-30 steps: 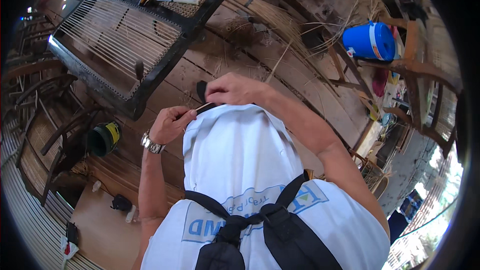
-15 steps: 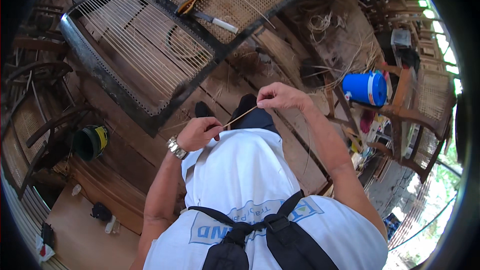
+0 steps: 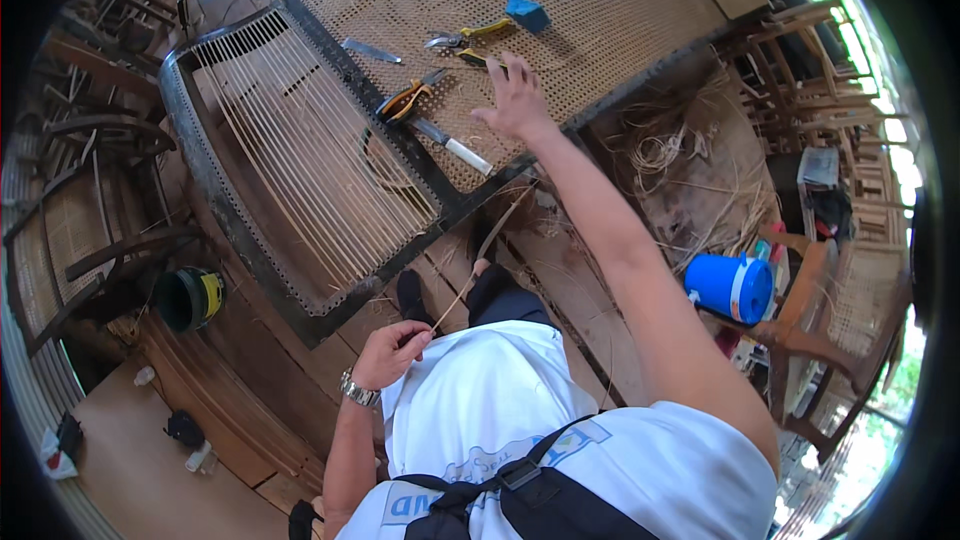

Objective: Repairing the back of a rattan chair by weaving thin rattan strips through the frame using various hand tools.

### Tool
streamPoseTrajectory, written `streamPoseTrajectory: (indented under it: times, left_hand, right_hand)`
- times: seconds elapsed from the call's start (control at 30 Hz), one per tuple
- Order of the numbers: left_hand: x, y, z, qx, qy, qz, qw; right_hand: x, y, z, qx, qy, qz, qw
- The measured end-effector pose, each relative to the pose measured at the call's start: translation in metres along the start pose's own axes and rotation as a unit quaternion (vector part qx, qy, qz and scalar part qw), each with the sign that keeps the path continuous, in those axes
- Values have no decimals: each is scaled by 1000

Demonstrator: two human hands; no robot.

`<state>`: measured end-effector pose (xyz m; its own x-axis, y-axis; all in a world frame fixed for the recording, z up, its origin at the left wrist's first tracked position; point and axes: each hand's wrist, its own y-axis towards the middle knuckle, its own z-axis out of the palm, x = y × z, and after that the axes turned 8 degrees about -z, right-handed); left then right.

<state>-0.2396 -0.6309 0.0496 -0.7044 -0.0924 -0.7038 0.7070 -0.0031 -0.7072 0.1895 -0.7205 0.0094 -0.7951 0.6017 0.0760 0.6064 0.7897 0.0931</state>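
Observation:
My left hand [image 3: 390, 353], a metal watch on its wrist, pinches one end of a thin cane strip [image 3: 463, 292]. The strip slants up from the fingers toward the frame's edge. My right hand [image 3: 515, 100] is stretched out with spread fingers over the woven cane panel [image 3: 620, 0], holding nothing. Beside its fingertips lie yellow-handled pliers [image 3: 488, 28], partly covered by the hand. To its left are orange-and-black-handled pliers [image 3: 405, 100] and a white-handled knife [image 3: 466, 154]. A flat metal blade [image 3: 371, 50] and a blue block [image 3: 527, 13] also rest on the panel.
Parallel cane strands [image 3: 300, 130] cross the dark frame's left section. A blue water jug [image 3: 722, 287] stands at right, by wooden chair frames [image 3: 810, 330]. Coiled cane [image 3: 655, 152] lies beyond the frame. At left are a dark green bucket [image 3: 188, 298] and chairs [image 3: 90, 210].
My right hand has let go of the cane strip and moved forward over the panel, opening its fingers. My left hand still holds the strip. The view has shifted, bringing the blue block into sight.

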Motion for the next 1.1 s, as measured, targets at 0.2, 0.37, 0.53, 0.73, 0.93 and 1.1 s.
streamPoseTrajectory:
  times: [0.2,0.37,0.53,0.73,0.93,1.1]
  left_hand:
    - [-29,-1,20,-54,-118,-28,991]
    - [-35,10,19,-60,-184,-61,979]
    - [-41,19,15,-73,-236,-77,966]
    - [-46,40,5,16,-186,-66,980]
    - [-42,55,-2,107,-113,-51,987]
    - [-37,59,-1,158,-87,-52,982]
  right_hand:
    - [-57,120,36,140,-157,-76,975]
    - [-63,162,13,210,-194,-170,943]
    - [-52,158,7,218,-135,-193,947]
    - [-81,56,-1,-14,86,-72,994]
    - [2,-163,-81,10,816,208,539]
    - [105,-301,-54,124,804,350,466]
